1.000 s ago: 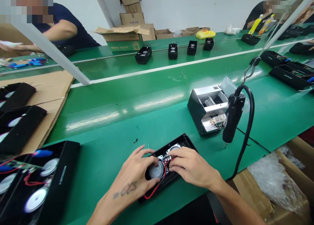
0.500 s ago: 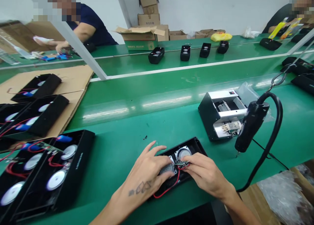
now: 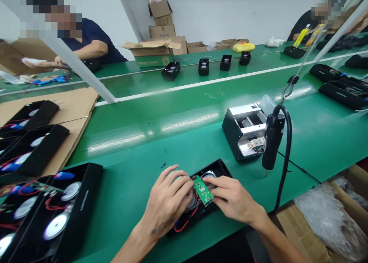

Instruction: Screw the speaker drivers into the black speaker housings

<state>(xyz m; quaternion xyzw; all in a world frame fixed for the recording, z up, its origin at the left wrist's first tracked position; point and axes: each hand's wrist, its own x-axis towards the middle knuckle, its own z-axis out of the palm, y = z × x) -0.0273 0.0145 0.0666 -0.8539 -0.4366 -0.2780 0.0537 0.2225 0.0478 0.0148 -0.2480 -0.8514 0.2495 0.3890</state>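
Note:
A green circuit board (image 3: 202, 191) is held flat side up over an open black speaker housing (image 3: 222, 168). The curled fingers of my left hand (image 3: 169, 196) meet the board's left edge. From the other side, my right hand (image 3: 237, 198) pinches its right edge between thumb and fingers. Beneath lie two round speaker drivers; the right driver (image 3: 209, 175) shows in part, the other mostly behind my left hand. A red wire (image 3: 188, 221) loops out at the housing's near left side.
An electric screwdriver (image 3: 273, 140) hangs on a cable at right, beside a black and silver screw feeder (image 3: 244, 131). Several black housings with drivers and wires, one a near housing (image 3: 89, 201), stand at left. Co-workers sit across the green bench (image 3: 129, 201).
The circuit board has turned from nearly edge-on to face up, its green side now showing. My left fingers have closed in to its edge. The camera view has shifted slightly.

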